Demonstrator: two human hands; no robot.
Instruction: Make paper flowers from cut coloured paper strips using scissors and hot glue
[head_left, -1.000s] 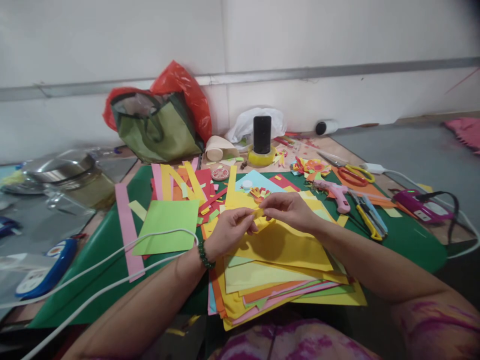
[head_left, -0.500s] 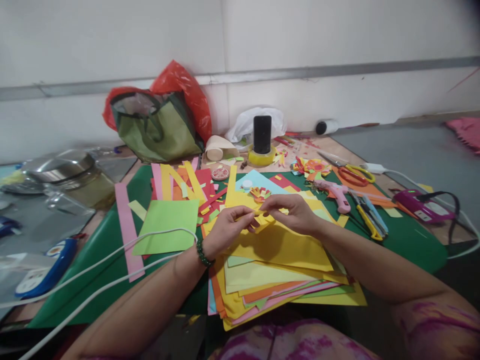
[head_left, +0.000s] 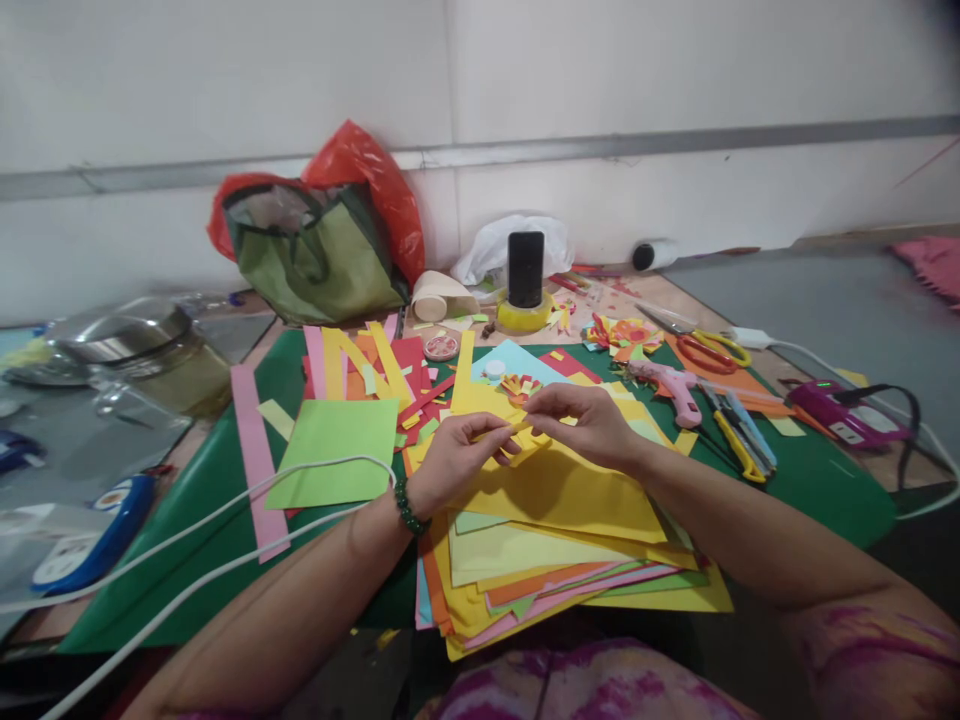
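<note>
Between my two hands is a small piece of yellow paper (head_left: 519, 426), pinched by the fingers of both. My left hand (head_left: 466, 455), closed, grips its left end; a green bead bracelet circles that wrist. My right hand (head_left: 585, 425) pinches the other end with thumb and forefinger. Its exact shape is partly covered by my fingers. Both hands hover over a stack of coloured paper (head_left: 555, 500), yellow on top. Just beyond my fingertips lies a small orange, yellow and red paper flower (head_left: 519, 387).
To the right are a pink glue gun (head_left: 675, 388), cutters (head_left: 739, 440), scissors (head_left: 705, 345) and a purple device (head_left: 851, 412). At left lie a green sheet (head_left: 334, 450), a pink strip (head_left: 255, 450) and white cables. A phone (head_left: 525, 268) stands on a tape roll (head_left: 523, 315) behind.
My right fingers have lifted slightly and shifted along the yellow paper, so a little more of it shows between the hands. My left hand has barely moved.
</note>
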